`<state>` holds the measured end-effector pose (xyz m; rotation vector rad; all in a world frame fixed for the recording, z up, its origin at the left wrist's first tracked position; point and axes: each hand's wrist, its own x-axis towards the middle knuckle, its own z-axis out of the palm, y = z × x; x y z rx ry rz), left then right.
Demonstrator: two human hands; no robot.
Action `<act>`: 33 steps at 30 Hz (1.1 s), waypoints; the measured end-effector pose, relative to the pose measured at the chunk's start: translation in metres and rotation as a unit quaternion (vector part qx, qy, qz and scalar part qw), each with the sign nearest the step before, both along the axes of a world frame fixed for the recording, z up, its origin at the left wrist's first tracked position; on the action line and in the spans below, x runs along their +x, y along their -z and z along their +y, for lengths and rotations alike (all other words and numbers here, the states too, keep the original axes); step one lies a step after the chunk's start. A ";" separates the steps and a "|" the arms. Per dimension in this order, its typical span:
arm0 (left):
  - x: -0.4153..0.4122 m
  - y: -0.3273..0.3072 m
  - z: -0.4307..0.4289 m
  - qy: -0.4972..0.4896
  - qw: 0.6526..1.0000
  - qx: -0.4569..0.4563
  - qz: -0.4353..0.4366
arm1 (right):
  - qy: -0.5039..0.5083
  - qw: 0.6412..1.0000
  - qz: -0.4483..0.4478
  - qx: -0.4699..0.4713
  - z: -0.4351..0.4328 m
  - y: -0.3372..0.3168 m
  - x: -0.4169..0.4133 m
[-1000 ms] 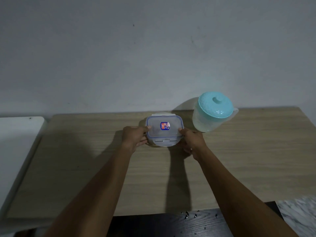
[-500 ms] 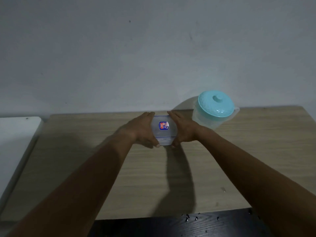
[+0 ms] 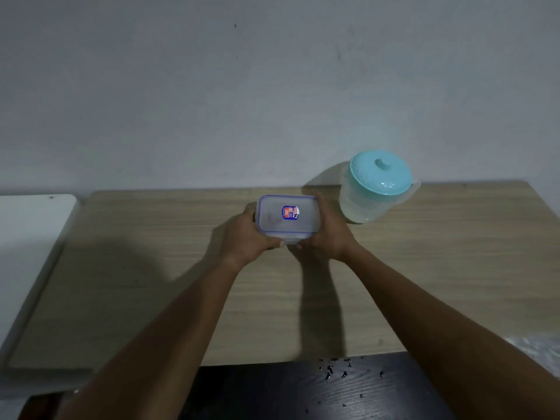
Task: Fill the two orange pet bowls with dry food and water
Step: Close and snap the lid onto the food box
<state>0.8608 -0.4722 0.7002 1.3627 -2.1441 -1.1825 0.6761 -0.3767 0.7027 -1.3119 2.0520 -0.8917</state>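
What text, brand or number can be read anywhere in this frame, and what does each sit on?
Sticker on the lid of the clear food container, held between the left hand and right hand: blue and red label with print, too small and blurred to read.
Pitcher with the turquoise lid: no text visible.
Wooden table and wall: none.

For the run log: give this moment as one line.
phase: handling food container | left hand: gripping container | right hand: gripping container | lid: on | pitcher: lidded, untouched | orange bowls: not in view
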 end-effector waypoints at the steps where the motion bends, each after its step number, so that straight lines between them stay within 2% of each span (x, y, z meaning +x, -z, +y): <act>1: 0.002 0.003 0.004 -0.010 1.000 0.009 0.015 | 0.016 1.000 -0.016 -0.015 0.006 0.000 0.005; 11: 0.045 -0.006 0.071 -0.026 0.996 -0.011 0.087 | 0.106 0.987 -0.073 -0.093 0.088 0.002 0.065; 19: 0.073 -0.027 0.158 -0.041 0.990 -0.048 0.123 | 0.109 0.963 -0.183 -0.167 0.176 0.005 0.090; 23: 0.074 -0.025 0.226 -0.071 0.986 -0.046 0.141 | 0.115 0.959 -0.198 -0.168 0.235 0.002 0.095; 29: 0.075 -0.010 0.323 -0.082 0.981 0.006 0.176 | 0.098 0.967 -0.184 -0.147 0.326 0.006 0.088; 33: 0.091 0.002 0.356 -0.078 0.985 0.012 0.151 | 0.096 0.968 -0.177 -0.151 0.359 0.020 0.100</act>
